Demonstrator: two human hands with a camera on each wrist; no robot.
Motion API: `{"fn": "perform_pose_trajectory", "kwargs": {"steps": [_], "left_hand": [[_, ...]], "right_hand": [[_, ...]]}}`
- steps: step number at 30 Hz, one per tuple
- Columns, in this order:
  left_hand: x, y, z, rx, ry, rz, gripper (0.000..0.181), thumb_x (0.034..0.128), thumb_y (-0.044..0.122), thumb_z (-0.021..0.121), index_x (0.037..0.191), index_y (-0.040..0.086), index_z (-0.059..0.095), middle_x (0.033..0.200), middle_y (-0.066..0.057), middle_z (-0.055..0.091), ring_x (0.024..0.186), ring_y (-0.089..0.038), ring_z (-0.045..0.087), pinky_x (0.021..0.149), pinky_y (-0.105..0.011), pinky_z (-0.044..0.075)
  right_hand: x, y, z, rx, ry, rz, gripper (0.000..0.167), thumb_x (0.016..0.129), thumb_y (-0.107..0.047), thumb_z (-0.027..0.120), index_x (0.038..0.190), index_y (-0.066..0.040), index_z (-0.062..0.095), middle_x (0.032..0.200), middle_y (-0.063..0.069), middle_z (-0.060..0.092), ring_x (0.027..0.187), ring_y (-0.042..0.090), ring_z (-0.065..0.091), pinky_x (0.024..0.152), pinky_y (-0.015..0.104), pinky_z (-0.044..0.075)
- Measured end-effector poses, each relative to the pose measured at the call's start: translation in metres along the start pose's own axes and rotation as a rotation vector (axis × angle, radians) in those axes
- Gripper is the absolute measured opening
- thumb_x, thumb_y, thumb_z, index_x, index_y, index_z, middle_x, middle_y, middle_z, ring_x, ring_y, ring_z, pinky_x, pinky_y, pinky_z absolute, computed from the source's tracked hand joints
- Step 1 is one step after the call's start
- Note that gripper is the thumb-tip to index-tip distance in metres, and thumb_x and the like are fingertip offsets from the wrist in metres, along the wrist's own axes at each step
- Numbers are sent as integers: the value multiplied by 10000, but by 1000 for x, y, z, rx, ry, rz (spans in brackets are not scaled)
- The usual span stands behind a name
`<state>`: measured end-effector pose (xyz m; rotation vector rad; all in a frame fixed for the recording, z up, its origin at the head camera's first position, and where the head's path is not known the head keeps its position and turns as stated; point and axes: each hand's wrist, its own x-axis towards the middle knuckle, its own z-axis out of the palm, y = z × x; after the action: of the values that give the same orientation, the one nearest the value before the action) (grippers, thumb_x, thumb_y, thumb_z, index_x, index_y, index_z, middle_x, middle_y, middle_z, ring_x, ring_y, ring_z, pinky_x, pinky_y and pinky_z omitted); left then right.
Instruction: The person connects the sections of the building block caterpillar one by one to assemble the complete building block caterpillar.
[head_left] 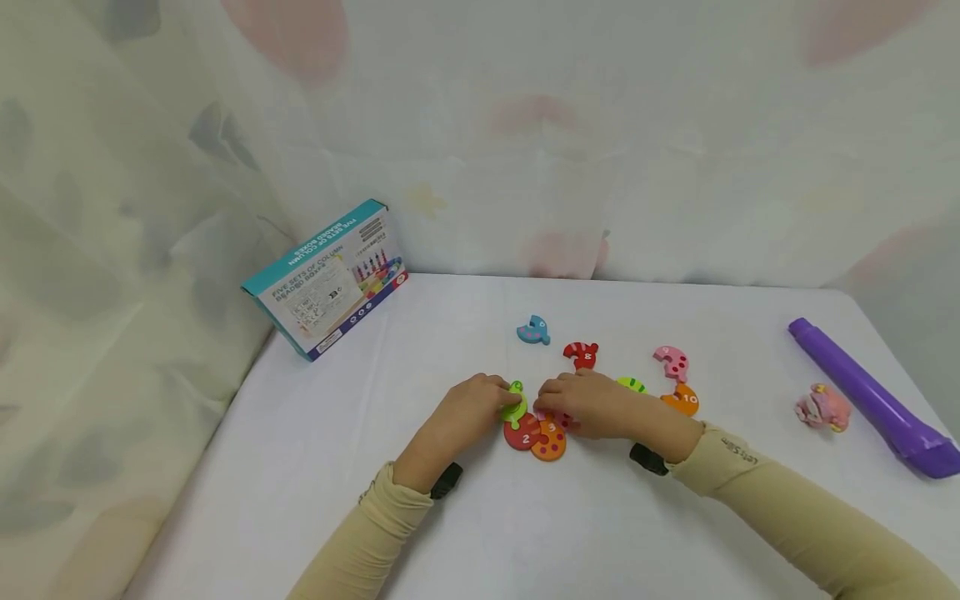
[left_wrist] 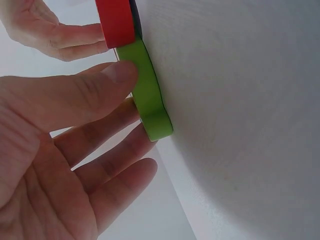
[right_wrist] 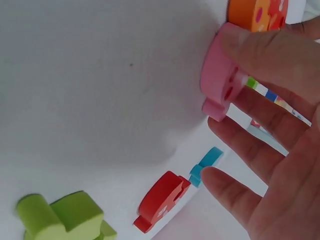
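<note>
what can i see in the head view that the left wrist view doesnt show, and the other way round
Only the head view shows the box, the purple tube, the pink toy, the blue piece and the orange piece numbered 10.

Only the left wrist view shows the palm side of the left hand and the tall, plain green side face of the green piece it pinches.

Both show the two hands, that green piece, a red piece against it and the white table surface.
</note>
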<state>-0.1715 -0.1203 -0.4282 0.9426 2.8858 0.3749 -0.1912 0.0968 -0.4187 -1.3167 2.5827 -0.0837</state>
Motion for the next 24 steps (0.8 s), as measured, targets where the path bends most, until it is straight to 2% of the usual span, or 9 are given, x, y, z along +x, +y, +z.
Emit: {"fn": "perform_pose_trajectory", "kwargs": {"steps": [5,9,16,24], "left_hand": [[0,1,-1,5,-6,-4,291,825,94,686,1104,173,699,1096,-23,650,1001,-185,585,876,-297,491],[1,1,-1,2,-23,-27,307,820,104,694,1118,176,692,1108,-28,648,1009,-187,583,878,-298,490],[2,1,3,5,-25,-33,295,827,102,684,1111,180,695,1118,-33,645,1024,-192,585,877,-309,492],[1,-2,4,-19,0,-33,308,810,86,700,1107,169,697,1128,-44,638,1040,-205,578,888,-330,486]], "right_hand": [[-8,6,-7,63,46,18,483,754,-238,765,1204,-174,603,1187,17,581,1110,204,522,900,411,471],[-21,15,-14,99,85,82,521,748,-246,769,1227,-155,586,1236,35,560,1179,233,478,941,455,435],[-56,32,-21,159,116,234,528,750,-242,769,1235,-148,581,1253,47,544,1176,264,477,919,454,452],[-101,51,-18,156,153,378,491,769,-199,749,1226,-118,590,1215,97,568,1089,283,531,876,484,469]]}}
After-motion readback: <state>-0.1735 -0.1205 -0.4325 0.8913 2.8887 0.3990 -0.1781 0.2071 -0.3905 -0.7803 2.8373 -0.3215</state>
